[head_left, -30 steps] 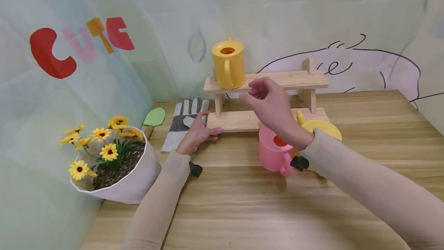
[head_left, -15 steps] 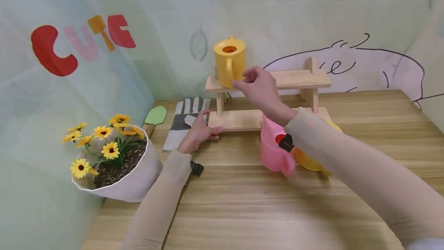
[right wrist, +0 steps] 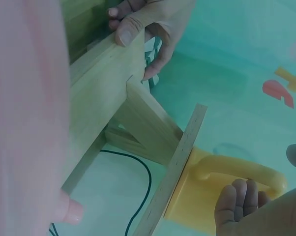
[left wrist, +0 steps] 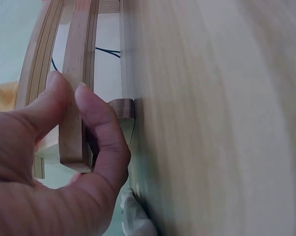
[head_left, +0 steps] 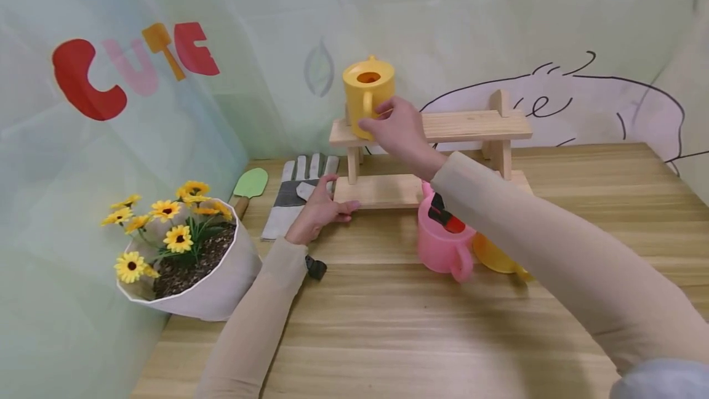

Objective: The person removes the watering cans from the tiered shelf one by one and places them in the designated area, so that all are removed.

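Note:
A yellow watering can [head_left: 354, 94] stands at the left end of the upper board of a two-tier wooden shelf [head_left: 476, 125]. My right hand [head_left: 401, 134] is at its handle [right wrist: 246, 169]. In the right wrist view the handle lies between thumb and bent fingers, the thumb showing a gap from it. My left hand [head_left: 321, 209] pinches the left end of the shelf's lower board [left wrist: 74, 132] between thumb and finger. On the table, before the shelf, a pink watering can [head_left: 440, 248] stands beside another yellow can [head_left: 493, 255], which my right sleeve partly covers.
At the left is a white pot [head_left: 221, 282] with yellow flowers [head_left: 178, 239] in soil. A green trowel [head_left: 251, 183] and a grey-and-white work glove [head_left: 282, 211] lie between pot and shelf. A printed cloth backdrop [head_left: 277, 48] hangs behind the wooden table [head_left: 388, 337].
My right hand has moved left, from in front of the upper board to the yellow can's handle. The left hand keeps its hold on the lower board, and the cans stay in place.

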Demonstrator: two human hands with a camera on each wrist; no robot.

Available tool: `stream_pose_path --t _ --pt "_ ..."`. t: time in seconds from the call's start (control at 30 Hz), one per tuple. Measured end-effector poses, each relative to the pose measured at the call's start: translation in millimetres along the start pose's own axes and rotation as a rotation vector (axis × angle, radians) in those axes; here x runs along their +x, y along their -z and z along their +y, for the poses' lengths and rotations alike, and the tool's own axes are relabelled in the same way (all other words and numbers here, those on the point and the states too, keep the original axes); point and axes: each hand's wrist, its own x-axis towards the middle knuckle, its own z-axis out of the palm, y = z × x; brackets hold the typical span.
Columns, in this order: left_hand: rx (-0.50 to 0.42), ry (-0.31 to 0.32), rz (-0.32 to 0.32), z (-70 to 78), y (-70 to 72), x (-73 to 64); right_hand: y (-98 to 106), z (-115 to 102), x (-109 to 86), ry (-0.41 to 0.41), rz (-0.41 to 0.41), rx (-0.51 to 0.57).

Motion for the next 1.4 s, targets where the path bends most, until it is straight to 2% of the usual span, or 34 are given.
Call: stream_pose_path --t 0.5,0.8,0.93,1.4 --pt "-0.021 -0.004 -0.007 0.0 -1.2 -1.0 -7.6 -8.0 14.9 -0.084 -0.028 0.023" --pt "-0.018 0.001 0.003 0.2 -1.8 -0.5 -17.1 -11.6 18.9 -0.097 -0.039 0.137" --pt "-0.017 0.0 0.004 0.7 -2.3 0.1 -20.1 -11.6 20.0 -0.096 -0.031 0.157" --pt "-0.012 0.0 0.013 0.5 -2.4 1.7 -22.2 -8.3 29.9 -0.117 -0.064 0.299"
